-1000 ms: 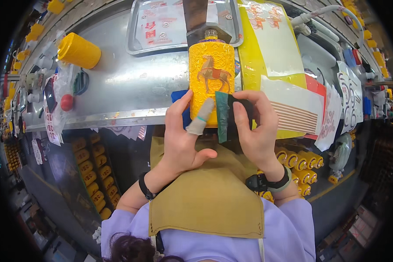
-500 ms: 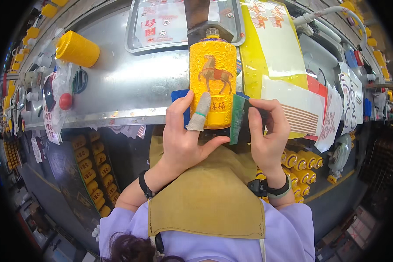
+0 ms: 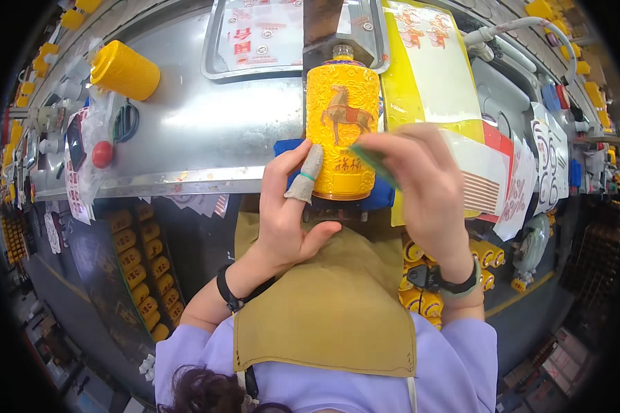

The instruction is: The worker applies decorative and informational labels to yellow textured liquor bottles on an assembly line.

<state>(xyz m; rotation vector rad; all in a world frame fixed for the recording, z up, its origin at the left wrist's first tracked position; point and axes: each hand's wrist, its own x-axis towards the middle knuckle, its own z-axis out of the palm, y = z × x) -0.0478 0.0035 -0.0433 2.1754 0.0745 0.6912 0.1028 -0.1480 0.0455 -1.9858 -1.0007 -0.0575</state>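
Note:
A yellow embossed bottle [image 3: 341, 162] with a horse picture on its front lies on a blue pad [image 3: 386, 198], its clear glass neck pointing away from me. My left hand [image 3: 286, 206] rests along the bottle's left side. A grey cloth cot with a green band covers one finger, which lies on the bottle's front, and the thumb is spread away below. My right hand [image 3: 427, 186], blurred by motion, pinches a thin green scraper [image 3: 373, 164]. Its tip is over the bottle's right side, below the horse; I cannot tell whether it touches.
Another yellow bottle [image 3: 125, 70] lies at the back left, near scissors [image 3: 126, 122] and a red ball [image 3: 102, 155]. A metal tray [image 3: 255, 67] holds printed film. Sticker sheets [image 3: 448, 89] cover the right side. Several yellow bottles [image 3: 420, 303] stand below the bench.
My right hand has swung the green scraper from upright beside the bottle to slanting over its right side. The bottle has shifted slightly right; my left hand stays against it.

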